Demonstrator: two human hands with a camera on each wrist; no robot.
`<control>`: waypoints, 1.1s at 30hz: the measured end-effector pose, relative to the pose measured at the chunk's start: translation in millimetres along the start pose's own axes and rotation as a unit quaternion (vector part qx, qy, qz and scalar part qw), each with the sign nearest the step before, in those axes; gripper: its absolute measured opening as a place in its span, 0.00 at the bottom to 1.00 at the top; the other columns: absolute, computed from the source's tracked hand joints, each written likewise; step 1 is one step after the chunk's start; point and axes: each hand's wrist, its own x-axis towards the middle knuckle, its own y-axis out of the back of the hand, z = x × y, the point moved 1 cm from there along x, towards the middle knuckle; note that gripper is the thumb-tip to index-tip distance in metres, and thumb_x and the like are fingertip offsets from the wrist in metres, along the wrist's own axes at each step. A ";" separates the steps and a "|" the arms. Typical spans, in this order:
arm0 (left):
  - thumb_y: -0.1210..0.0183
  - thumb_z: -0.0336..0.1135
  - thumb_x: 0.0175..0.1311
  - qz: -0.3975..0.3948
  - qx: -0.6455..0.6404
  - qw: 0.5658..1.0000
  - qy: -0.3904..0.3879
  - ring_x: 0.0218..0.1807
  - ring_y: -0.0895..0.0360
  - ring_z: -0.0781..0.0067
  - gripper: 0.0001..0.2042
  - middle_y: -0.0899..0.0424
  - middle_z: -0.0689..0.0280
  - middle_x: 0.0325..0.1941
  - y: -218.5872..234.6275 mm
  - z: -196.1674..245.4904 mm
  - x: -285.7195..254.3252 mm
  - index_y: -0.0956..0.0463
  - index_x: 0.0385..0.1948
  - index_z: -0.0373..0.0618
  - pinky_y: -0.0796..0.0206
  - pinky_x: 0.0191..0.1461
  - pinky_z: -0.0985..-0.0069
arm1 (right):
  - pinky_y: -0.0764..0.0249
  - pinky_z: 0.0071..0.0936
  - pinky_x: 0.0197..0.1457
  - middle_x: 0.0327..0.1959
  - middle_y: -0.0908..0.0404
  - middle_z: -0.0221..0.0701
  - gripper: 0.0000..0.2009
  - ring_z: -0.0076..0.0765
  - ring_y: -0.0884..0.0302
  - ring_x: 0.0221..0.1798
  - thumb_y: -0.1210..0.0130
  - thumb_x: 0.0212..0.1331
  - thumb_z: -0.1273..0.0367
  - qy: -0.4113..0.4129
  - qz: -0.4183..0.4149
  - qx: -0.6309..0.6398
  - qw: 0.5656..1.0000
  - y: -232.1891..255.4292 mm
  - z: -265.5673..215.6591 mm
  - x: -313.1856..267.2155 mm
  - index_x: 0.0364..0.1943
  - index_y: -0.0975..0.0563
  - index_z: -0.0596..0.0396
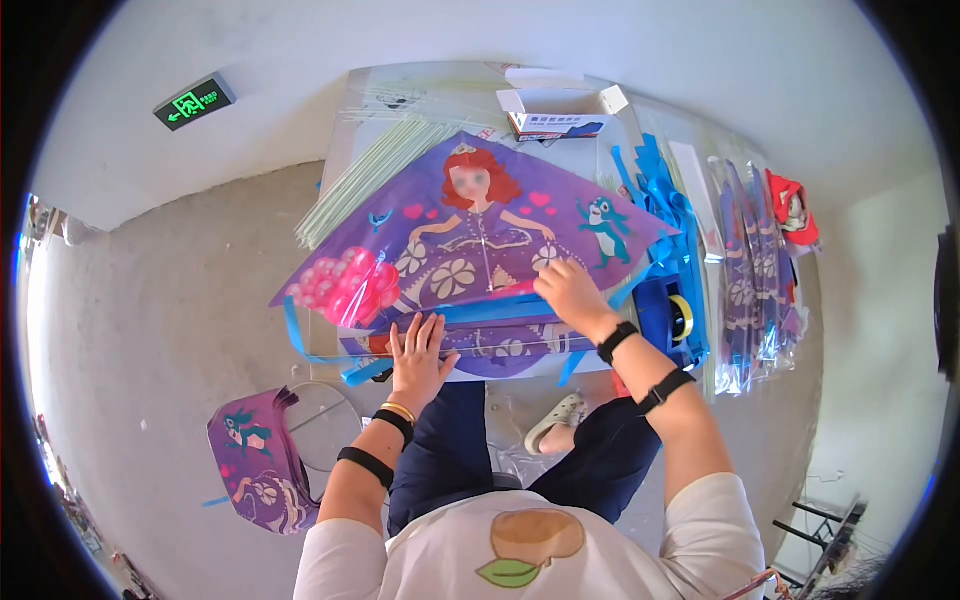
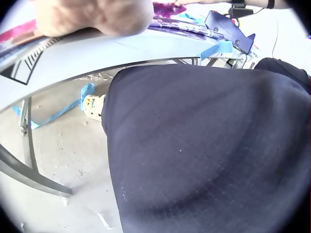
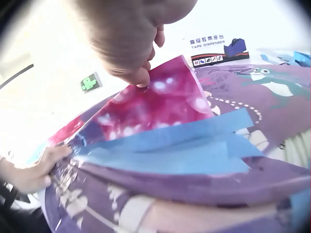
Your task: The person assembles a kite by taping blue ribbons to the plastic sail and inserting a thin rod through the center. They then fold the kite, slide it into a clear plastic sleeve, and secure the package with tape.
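A purple kite [image 1: 480,250] printed with a cartoon princess lies spread on the table [image 1: 520,365], with blue tail strips [image 3: 170,150] across its lower part. My left hand [image 1: 415,350] lies flat on the kite's near edge, fingers straight; from below it appears as the left hand [image 2: 92,17] over the table rim. My right hand [image 1: 570,290] rests on the kite right of centre. In the right wrist view its curled fingertips [image 3: 141,77] pinch the top edge of a magenta panel [image 3: 155,104].
A blue tape dispenser [image 1: 670,310] and blue ribbons [image 1: 660,190] sit right of the kite, with packaged kites [image 1: 750,270] beyond. Pale rods [image 1: 370,170] and a white box [image 1: 555,115] lie at the back. A folded kite [image 1: 260,460] sits on the floor, left.
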 end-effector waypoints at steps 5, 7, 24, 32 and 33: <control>0.45 0.55 0.69 -0.007 0.000 1.000 -0.001 0.78 0.45 0.55 0.36 0.36 0.61 0.74 1.6 2.1 -1.4 0.43 0.74 0.46 0.63 0.80 0.40 | 0.26 0.32 0.52 0.36 0.26 0.27 0.02 0.35 0.26 0.49 0.45 0.52 0.71 0.002 -0.087 0.033 0.996 -23.1 -24.6 -40.5 0.30 0.24 0.48; 0.46 0.55 0.70 -0.010 0.003 1.000 -0.001 0.79 0.45 0.56 0.36 0.36 0.62 0.74 4.5 2.6 -1.6 0.42 0.74 0.46 0.62 0.80 0.41 | 0.25 0.32 0.52 0.37 0.26 0.28 0.02 0.35 0.26 0.49 0.44 0.52 0.71 -0.002 -0.090 0.037 0.995 -31.8 -26.6 -45.6 0.30 0.23 0.48; 0.34 0.35 0.60 0.094 -0.173 0.980 0.018 0.53 0.23 0.57 0.09 0.18 0.62 0.43 30.6 2.3 71.7 0.17 0.41 0.49 0.41 0.62 0.58 | 0.32 0.35 0.58 0.47 0.25 0.38 0.23 0.43 0.28 0.53 0.38 0.58 0.54 -0.059 -0.209 -0.121 0.969 -51.1 -78.8 -70.6 0.46 0.19 0.62; 0.31 0.33 0.54 -0.110 -0.219 0.969 -0.026 0.44 0.18 0.52 0.11 0.16 0.58 0.36 32.7 0.4 96.7 0.19 0.37 0.44 0.29 0.48 0.60 | 0.29 0.45 0.52 0.41 0.18 0.35 0.08 0.45 0.20 0.50 0.44 0.63 0.65 -0.152 -0.250 0.176 0.940 -14.0 -26.2 -36.6 0.36 0.16 0.49; 0.31 0.32 0.54 -0.115 -0.241 0.963 -0.029 0.41 0.17 0.51 0.10 0.15 0.57 0.34 40.6 2.8 95.4 0.20 0.36 0.43 0.27 0.44 0.59 | 0.28 0.48 0.52 0.40 0.16 0.35 0.05 0.48 0.18 0.48 0.42 0.63 0.66 -0.182 -0.196 0.237 0.934 -2.1 -21.9 -33.0 0.35 0.18 0.49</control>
